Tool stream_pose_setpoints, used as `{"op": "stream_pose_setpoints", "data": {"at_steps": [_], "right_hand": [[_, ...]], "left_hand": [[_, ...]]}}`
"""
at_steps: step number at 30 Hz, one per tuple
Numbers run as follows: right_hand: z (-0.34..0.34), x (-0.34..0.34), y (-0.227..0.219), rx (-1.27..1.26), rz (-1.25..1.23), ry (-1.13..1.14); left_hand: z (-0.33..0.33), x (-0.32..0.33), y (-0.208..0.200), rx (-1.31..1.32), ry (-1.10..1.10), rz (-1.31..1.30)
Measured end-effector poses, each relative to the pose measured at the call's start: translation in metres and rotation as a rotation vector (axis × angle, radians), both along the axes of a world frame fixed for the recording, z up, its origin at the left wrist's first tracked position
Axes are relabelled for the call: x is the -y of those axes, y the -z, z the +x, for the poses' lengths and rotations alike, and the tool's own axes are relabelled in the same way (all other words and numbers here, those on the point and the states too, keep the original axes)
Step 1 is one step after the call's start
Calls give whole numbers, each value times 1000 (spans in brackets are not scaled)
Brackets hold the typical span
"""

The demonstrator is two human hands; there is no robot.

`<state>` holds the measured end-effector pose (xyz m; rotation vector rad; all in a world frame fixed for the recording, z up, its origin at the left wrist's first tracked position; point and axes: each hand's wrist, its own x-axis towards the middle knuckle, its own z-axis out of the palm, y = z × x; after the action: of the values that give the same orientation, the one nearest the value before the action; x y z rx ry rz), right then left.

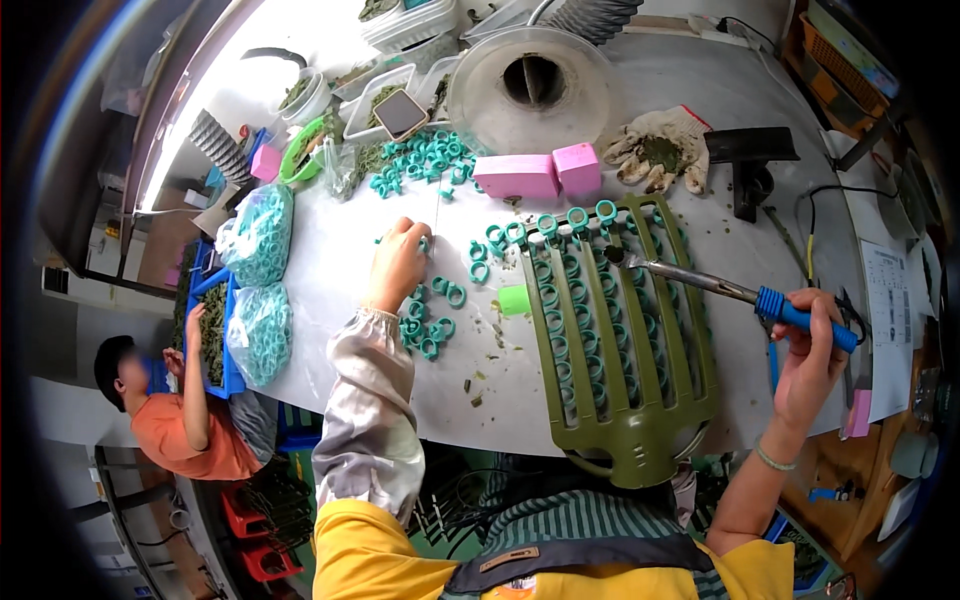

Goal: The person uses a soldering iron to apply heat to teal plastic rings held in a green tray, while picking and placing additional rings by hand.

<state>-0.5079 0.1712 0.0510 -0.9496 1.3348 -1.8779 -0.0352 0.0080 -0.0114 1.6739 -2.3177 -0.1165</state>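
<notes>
a pale worktable point(450, 400) fills the middle, and on its right part lies the olive slatted rack point(645, 432), teal rings point(577, 219) seated along its far edge and more showing between its slats. a clear round hood point(490, 90) stands beyond it. the blue-handled tool point(735, 290) reaches in from the right, its dark tip over the rack near that row; should it stray, it could knock a seated ring loose. the right hand point(808, 350) has its fingers wrapped around the handle; a grip so far back would likely magnify any wrist wobble. the left hand point(400, 262) curls apart from the rack, and whether it pinches a ring cannot be told. loose rings point(431, 348) lie beside its wrist, where a careless sweep could scatter them.
</notes>
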Motion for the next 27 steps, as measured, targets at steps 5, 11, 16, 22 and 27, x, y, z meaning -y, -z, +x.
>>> {"op": "stream_pose_setpoints", "data": {"at_steps": [5,11,16,22,27], "right_hand": [[2,-3,-1,-25,-15,-20],[2,-6,-4,-19,-7,-23],[0,-7,-3,-21,-21,-17],[-4,-10,-5,-35,-16,-10],[-11,-2,0,-46,-9,29]], "left_hand": [[12,-9,2,-99,-92,44],[23,-14,3,-65,-218,-1],[33,-10,2,-382,-292,170],[-1,-14,-14,-374,-184,24],[-123,-19,-57,-719,170,295]]}}
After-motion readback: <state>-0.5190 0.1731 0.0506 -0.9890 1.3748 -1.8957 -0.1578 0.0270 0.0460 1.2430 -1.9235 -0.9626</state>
